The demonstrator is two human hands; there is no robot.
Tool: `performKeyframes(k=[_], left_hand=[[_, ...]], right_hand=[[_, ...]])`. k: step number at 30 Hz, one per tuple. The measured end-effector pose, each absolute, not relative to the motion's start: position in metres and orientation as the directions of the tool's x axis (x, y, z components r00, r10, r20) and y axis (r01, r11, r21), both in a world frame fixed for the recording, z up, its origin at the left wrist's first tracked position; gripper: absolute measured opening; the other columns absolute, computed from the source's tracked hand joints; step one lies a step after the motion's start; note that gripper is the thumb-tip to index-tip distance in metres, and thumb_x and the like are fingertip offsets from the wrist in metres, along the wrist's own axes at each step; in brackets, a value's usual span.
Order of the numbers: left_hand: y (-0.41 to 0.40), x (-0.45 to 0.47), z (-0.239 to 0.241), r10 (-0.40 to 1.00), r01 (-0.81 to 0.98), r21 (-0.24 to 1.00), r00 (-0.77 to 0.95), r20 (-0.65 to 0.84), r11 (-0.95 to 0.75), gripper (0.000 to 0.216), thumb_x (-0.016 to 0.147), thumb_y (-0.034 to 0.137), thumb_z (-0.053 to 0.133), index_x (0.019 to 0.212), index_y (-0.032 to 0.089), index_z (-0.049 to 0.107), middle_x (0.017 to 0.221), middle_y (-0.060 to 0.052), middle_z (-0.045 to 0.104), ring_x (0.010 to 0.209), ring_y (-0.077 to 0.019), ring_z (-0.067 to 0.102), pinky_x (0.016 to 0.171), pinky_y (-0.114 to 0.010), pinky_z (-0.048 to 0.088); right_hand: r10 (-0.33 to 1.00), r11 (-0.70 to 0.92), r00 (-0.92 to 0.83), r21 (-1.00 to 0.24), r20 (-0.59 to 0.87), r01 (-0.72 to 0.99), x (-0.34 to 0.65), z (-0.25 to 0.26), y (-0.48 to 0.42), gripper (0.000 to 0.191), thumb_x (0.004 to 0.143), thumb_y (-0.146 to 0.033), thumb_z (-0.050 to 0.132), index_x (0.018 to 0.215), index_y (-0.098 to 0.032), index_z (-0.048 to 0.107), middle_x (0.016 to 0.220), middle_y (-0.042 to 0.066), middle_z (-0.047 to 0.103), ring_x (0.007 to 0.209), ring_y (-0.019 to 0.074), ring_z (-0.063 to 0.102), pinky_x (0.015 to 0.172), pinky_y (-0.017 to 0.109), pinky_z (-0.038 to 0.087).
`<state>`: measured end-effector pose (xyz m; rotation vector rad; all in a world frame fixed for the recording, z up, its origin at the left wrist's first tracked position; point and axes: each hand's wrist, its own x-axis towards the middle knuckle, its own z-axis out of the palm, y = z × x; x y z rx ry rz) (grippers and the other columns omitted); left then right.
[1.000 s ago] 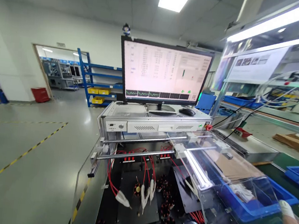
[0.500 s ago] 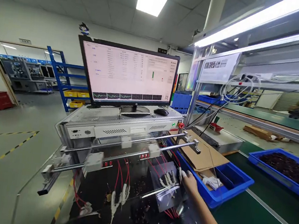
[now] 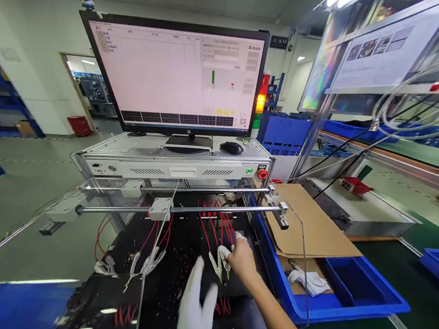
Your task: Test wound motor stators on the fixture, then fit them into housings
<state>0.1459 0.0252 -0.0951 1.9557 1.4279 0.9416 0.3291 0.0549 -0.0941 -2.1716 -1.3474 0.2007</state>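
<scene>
My left hand (image 3: 197, 312), in a white glove, hovers over the black test bench surface (image 3: 176, 265), fingers stretched and thumb apart, with nothing in it. Right of it, my right hand (image 3: 243, 257) wears white finger cots on the thumb and a finger. Its curled fingers are at a pale alligator clip (image 3: 227, 263) on a red wire and seem to pinch it; the contact is partly hidden. A second pale alligator clip (image 3: 216, 265) lies just left. More white clips (image 3: 153, 262) on red wires lie farther left.
Two metal rails (image 3: 214, 207) with white blocks cross above the bench. Behind stand a monitor (image 3: 166, 79), a mouse (image 3: 231, 147) and a red stop button (image 3: 263, 174). On the right, a blue bin (image 3: 381, 304) holds a white glove (image 3: 311, 282), with cardboard (image 3: 311, 222) over it.
My view has turned right and closer. The right hand has moved left to the clips, and my gloved left hand has come into view. The monitor's list has emptied; yellow characters show.
</scene>
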Motion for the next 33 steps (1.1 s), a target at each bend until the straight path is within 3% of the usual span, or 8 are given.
performKeyframes(k=[4,9,12,17,22,26,31,33], left_hand=[[0.069,0.201,-0.114,0.995,0.371,0.926,0.086,0.041,-0.071,0.034,0.088,0.034,0.037,0.116,0.015,0.045,0.109,-0.013,0.059,0.099,-0.0172,0.058,0.084,-0.032,0.048],[0.091,0.221,-0.133,0.999,0.275,0.96,0.003,-0.052,0.05,0.043,0.077,0.031,0.057,0.113,0.013,0.04,0.086,-0.005,0.06,0.076,-0.0125,0.061,0.071,-0.027,0.05],[0.09,0.223,-0.136,0.997,0.323,0.943,-0.048,-0.062,0.074,0.056,0.068,0.03,0.065,0.115,0.013,0.04,0.08,-0.001,0.054,0.073,-0.0141,0.058,0.074,-0.032,0.047],[0.101,0.224,-0.121,1.0,0.393,0.919,-0.008,-0.011,0.013,0.047,0.076,0.025,0.053,0.12,0.015,0.04,0.079,-0.002,0.054,0.078,-0.0169,0.055,0.081,-0.035,0.043],[0.075,0.208,-0.113,1.0,0.451,0.892,0.015,-0.015,0.007,0.063,0.072,0.026,0.056,0.128,0.011,0.032,0.101,-0.012,0.057,0.089,-0.0206,0.057,0.084,-0.035,0.043],[-0.009,0.167,-0.137,0.971,0.765,0.598,0.207,0.122,-0.239,0.08,0.064,0.021,0.061,0.135,0.017,0.025,0.139,-0.014,0.031,0.126,-0.0306,0.03,0.103,-0.043,0.027],[-0.068,0.12,-0.174,0.994,0.992,0.097,0.091,-0.057,-0.085,0.07,0.063,0.013,0.058,0.13,0.005,0.037,0.139,-0.023,0.031,0.127,-0.04,0.025,0.103,-0.052,0.02],[-0.065,0.11,-0.188,0.998,0.999,-0.007,0.039,-0.056,-0.04,0.068,0.063,0.013,0.058,0.128,0.003,0.04,0.134,-0.023,0.039,0.126,-0.0409,0.027,0.102,-0.053,0.02]], right_hand=[[0.917,-0.309,0.376,-0.36,0.133,0.88,0.304,-0.09,0.049,0.057,0.074,-0.031,0.056,0.12,-0.001,0.043,0.1,0.02,0.058,0.092,0.0295,0.058,0.077,0.035,0.044],[0.923,-0.323,0.384,-0.488,0.027,0.811,0.334,-0.086,0.048,0.034,0.081,-0.032,0.044,0.106,-0.011,0.051,0.088,0.013,0.063,0.08,0.0226,0.061,0.067,0.029,0.041],[0.89,-0.41,0.455,-0.493,-0.032,0.767,0.363,-0.089,0.043,0.039,0.081,-0.035,0.045,0.111,-0.01,0.049,0.087,0.012,0.064,0.08,0.0226,0.061,0.066,0.028,0.041],[0.891,-0.339,0.404,-0.287,0.207,0.896,0.369,-0.095,0.041,0.063,0.077,-0.034,0.052,0.131,-0.007,0.034,0.118,0.02,0.052,0.106,0.0298,0.05,0.081,0.036,0.04],[0.975,-0.217,0.198,-0.264,-0.097,0.94,0.347,-0.084,0.069,0.028,0.074,-0.032,0.055,0.096,-0.019,0.065,0.086,0.01,0.067,0.083,0.0242,0.061,0.069,0.031,0.044],[0.974,-0.219,0.193,-0.291,-0.116,0.931,0.347,-0.076,0.056,0.026,0.073,-0.025,0.051,0.096,-0.021,0.064,0.087,0.007,0.068,0.084,0.022,0.062,0.069,0.029,0.043],[0.974,-0.225,0.137,-0.684,-0.181,0.694,0.375,-0.127,-0.081,0.028,0.075,-0.032,0.044,0.094,-0.028,0.065,0.09,0.002,0.068,0.085,0.0209,0.063,0.075,0.03,0.048],[0.907,-0.421,0.264,-0.662,-0.329,0.62,0.388,-0.162,-0.152,0.022,0.071,-0.038,0.049,0.08,-0.031,0.068,0.08,0.002,0.069,0.079,0.0228,0.064,0.07,0.032,0.051]])
